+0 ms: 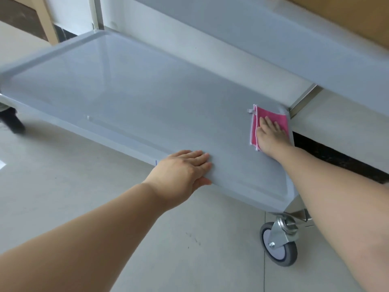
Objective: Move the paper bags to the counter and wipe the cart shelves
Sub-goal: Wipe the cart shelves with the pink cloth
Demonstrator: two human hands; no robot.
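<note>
The grey bottom shelf (130,98) of the cart fills the middle of the view, bare of objects. My right hand (268,134) lies flat, fingers spread, pressing a folded pink cloth (283,121) onto the shelf's far right corner beside the metal post (305,100). My left hand (183,171) rests flat on the shelf's near rim, thumb under the edge. A higher grey shelf (273,39) overhangs at the top right. A brown paper bag (357,15) shows at the top right corner.
A grey caster wheel (279,242) stands under the near right corner of the cart, and a dark caster (12,121) at the far left. Light tiled floor (63,197) surrounds the cart. A wooden furniture leg (46,22) stands at the top left.
</note>
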